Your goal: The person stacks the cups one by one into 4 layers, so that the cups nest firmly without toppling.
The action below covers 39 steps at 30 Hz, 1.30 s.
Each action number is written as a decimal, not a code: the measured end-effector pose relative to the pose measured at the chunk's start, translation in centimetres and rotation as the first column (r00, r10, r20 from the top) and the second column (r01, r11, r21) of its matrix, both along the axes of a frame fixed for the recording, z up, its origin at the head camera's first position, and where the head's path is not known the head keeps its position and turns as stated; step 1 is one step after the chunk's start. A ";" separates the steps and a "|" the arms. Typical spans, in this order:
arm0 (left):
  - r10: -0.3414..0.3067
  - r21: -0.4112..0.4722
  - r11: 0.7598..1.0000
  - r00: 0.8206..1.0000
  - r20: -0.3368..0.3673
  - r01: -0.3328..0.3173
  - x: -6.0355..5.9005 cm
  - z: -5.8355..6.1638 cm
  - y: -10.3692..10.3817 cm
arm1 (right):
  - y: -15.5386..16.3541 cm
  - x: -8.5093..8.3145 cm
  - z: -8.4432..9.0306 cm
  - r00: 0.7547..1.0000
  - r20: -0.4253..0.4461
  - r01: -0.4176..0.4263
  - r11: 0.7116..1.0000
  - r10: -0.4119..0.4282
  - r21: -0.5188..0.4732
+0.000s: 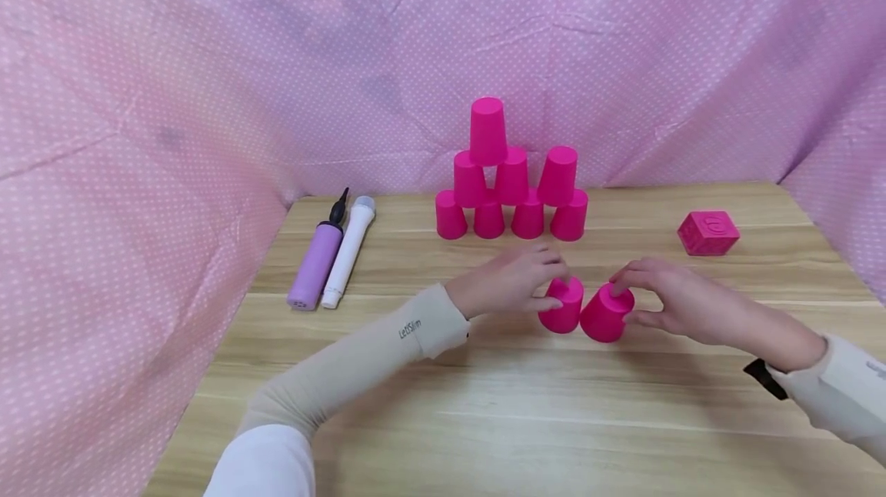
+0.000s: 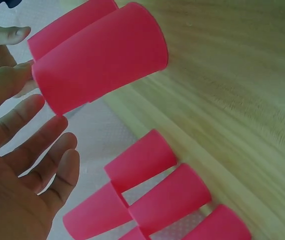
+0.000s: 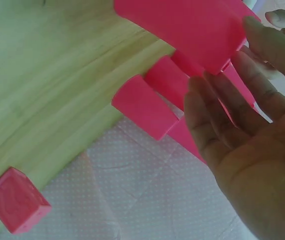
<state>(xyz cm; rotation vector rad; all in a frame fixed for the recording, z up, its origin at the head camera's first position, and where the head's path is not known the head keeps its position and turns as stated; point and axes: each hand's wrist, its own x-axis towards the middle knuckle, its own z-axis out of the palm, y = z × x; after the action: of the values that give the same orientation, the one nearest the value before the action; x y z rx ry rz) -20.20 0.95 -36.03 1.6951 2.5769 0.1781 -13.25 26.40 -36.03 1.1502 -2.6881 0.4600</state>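
Two bright pink cups stand upside down, side by side, on the wooden table in front of me. My left hand [image 1: 508,281] pinches the left cup [image 1: 562,316] by its upturned base, thumb on the near side. The right cup [image 1: 604,320] is pinched near its base by my right hand [image 1: 681,298]. In the left wrist view, the remaining fingers [image 2: 50,165] of the left hand spread away from the cup. Beyond both hands rises a stack of several upside-down pink cups [image 1: 512,178], in rows with a single cup on top.
A pink cube [image 1: 709,234] with raised markings sits right of the stack. At the left lie a purple hand pump [image 1: 317,266] with a black nozzle and a white microphone-like stick [image 1: 349,251]. Pink dotted cloth [image 1: 388,58] hangs behind the table [image 1: 512,420].
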 end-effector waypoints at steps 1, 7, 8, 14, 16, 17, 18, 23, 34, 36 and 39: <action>0.004 -0.001 1.000 1.000 0.010 -0.004 0.0 -0.1 0.0 | 0.0 0.1 -0.1 1.000 0.006 0.007 1.000 -0.007 -0.010; 0.022 0.002 1.000 0.999 0.043 -0.022 0.2 -0.7 0.1 | -0.1 0.3 -0.3 0.997 0.059 0.058 0.997 -0.055 -0.051; 0.023 0.007 1.000 0.999 0.046 -0.023 0.2 -0.7 0.1 | -0.1 0.3 -0.3 0.996 0.067 0.064 0.996 -0.060 -0.054; 0.036 0.040 0.998 0.996 0.078 -0.040 0.3 -1.0 0.2 | -0.1 0.4 -0.4 0.995 0.078 0.074 0.995 -0.068 -0.074; 0.040 0.047 0.998 0.995 0.089 -0.045 0.4 -1.0 0.2 | -0.1 0.5 -0.5 0.995 0.075 0.075 0.994 -0.069 -0.080; 0.041 0.051 0.998 0.995 0.092 -0.046 0.4 -1.0 0.2 | -0.1 0.5 -0.5 0.995 0.073 0.076 0.994 -0.070 -0.081; 0.041 0.053 0.997 0.995 0.093 -0.047 0.4 -1.0 0.2 | -0.1 0.5 -0.5 0.995 0.073 0.078 0.994 -0.072 -0.082; 0.041 0.060 0.997 0.995 0.089 -0.047 0.4 -1.0 0.2 | -0.2 0.4 -0.6 0.992 0.086 0.097 0.992 -0.090 -0.080; 0.051 0.060 0.997 0.994 0.096 -0.057 0.4 -1.0 0.3 | -0.2 0.5 -0.7 0.988 0.113 0.113 0.990 -0.104 -0.083; 0.052 0.063 0.996 0.994 0.100 -0.058 0.5 -1.0 0.3 | -0.1 0.5 -0.7 0.988 0.116 0.111 0.990 -0.101 -0.084; 0.047 0.067 0.996 0.994 0.098 -0.054 0.5 -1.0 0.2 | -0.2 0.5 -0.7 0.989 0.115 0.107 0.991 -0.098 -0.082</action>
<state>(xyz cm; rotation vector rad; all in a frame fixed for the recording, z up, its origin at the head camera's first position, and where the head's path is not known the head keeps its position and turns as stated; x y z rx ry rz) -19.71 1.13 -37.07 1.6015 2.5733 0.3466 -12.78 26.24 -36.75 0.9848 -2.7729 0.6360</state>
